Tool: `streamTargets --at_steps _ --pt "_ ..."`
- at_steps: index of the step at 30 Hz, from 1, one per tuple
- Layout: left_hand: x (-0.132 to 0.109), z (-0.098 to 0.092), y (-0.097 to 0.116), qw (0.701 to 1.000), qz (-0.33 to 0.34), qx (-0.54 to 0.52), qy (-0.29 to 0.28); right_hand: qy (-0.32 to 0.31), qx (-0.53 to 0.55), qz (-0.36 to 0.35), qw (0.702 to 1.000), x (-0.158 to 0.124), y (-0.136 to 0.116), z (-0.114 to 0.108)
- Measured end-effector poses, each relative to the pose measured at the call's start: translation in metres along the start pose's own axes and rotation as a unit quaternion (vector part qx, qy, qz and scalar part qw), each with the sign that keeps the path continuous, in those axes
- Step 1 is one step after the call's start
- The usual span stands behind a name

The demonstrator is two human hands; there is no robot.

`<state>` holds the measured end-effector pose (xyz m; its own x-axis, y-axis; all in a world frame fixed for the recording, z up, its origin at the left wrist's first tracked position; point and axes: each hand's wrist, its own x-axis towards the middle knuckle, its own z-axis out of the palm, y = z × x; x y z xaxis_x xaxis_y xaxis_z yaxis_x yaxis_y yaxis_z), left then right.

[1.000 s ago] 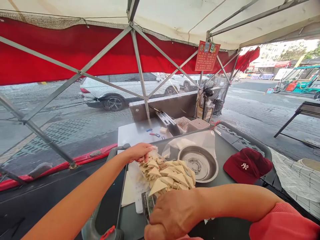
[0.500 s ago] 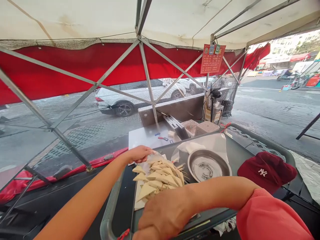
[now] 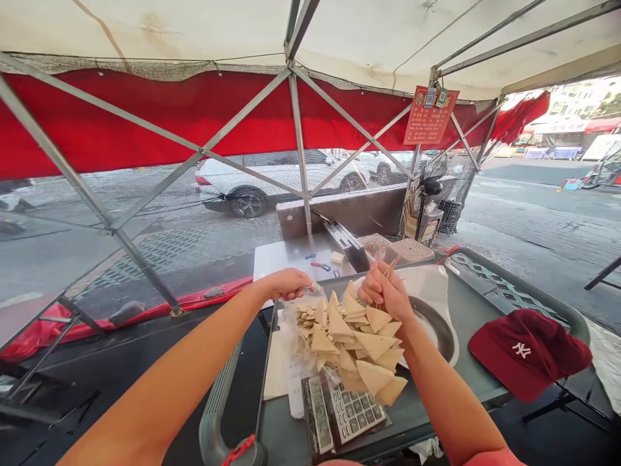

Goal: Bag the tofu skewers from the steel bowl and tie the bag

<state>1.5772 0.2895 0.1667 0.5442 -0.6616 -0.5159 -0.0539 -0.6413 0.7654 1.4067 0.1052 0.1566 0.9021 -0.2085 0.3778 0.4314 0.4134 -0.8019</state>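
A bunch of tan triangular pieces on thin wooden skewers (image 3: pixel 356 336) hangs over the grey tray table (image 3: pixel 466 310). My right hand (image 3: pixel 385 291) is closed round the skewer ends at the top of the bunch. My left hand (image 3: pixel 288 283) pinches the rim of a clear plastic bag (image 3: pixel 295 323) that lies under and beside the triangles. Behind the right hand sits a round metal bowl (image 3: pixel 439 327). A calculator wrapped in plastic (image 3: pixel 347 414) lies below the bunch near the table's front edge.
A dark red cap (image 3: pixel 526 353) lies at the right of the table. A steel counter (image 3: pixel 291 252) with small items and baskets stands beyond. Tent poles (image 3: pixel 298 136) and a red canopy skirt surround the stall; parked cars (image 3: pixel 257 188) stand on the street.
My right hand left the table's front edge and now grips the skewer ends, with the bunch raised. The calculator that it covered is in view. My left hand stays on the bag.
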Motion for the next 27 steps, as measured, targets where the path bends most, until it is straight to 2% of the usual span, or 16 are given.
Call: streamTargets --at_steps 6,11,17,19,24,27 --pt "-0.004 0.009 0.010 0.999 0.018 0.011 -0.038 0.048 0.109 0.054 0.991 0.024 0.053 -0.035" --pt "-0.002 0.009 0.010 1.000 -0.002 0.007 -0.011 0.131 0.158 0.051 0.977 0.039 0.090 -0.050" --pt "0.003 0.007 0.001 0.997 -0.010 0.067 0.039 0.241 0.173 0.034 0.954 0.053 0.105 -0.068" --pt "0.003 0.008 0.001 0.998 -0.017 0.059 0.023 0.261 0.173 0.033 0.949 0.056 0.108 -0.071" --pt "0.009 0.006 0.008 0.991 -0.009 -0.131 0.000 0.296 0.171 0.021 0.939 0.059 0.122 -0.076" --pt "0.013 0.003 0.004 0.994 -0.007 -0.090 -0.056 0.330 0.168 0.008 0.929 0.060 0.128 -0.084"
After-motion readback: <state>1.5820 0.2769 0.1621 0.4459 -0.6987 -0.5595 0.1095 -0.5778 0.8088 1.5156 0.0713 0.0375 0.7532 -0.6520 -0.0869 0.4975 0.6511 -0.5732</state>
